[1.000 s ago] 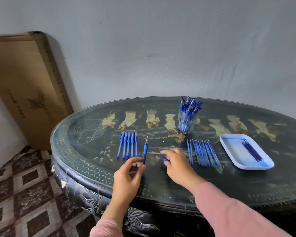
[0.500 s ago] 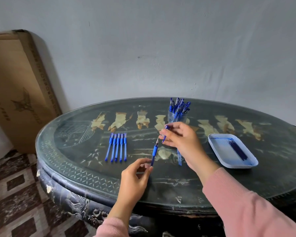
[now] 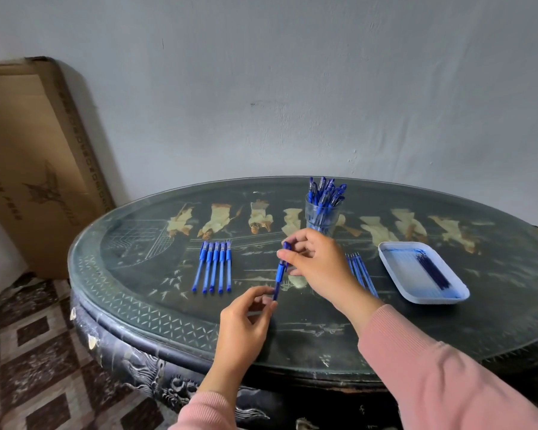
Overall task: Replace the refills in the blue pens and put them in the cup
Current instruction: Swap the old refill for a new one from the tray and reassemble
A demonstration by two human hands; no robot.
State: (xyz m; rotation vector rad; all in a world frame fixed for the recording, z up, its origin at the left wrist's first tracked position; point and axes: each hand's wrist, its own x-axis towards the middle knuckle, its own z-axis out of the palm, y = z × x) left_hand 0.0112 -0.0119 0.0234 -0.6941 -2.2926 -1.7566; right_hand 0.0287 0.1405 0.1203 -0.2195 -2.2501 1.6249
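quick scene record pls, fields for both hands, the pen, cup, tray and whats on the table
left hand: grips lower end of blue pen
right hand: pinches the pen's upper end
cup: clear, holds capped pens, behind right hand
row of pens: five, side by side, left of hands
loose refills: on table, right of right hand
tray: white, holds dark refills

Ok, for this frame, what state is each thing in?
pen: off table, tilted, left hand pinches its lower end
cap: at the pen's tip, pinched by right hand
five pens: lying in a row on table
cup: upright, holding capped pens
refills: lying loose beside right hand
tray: flat, holding dark refills
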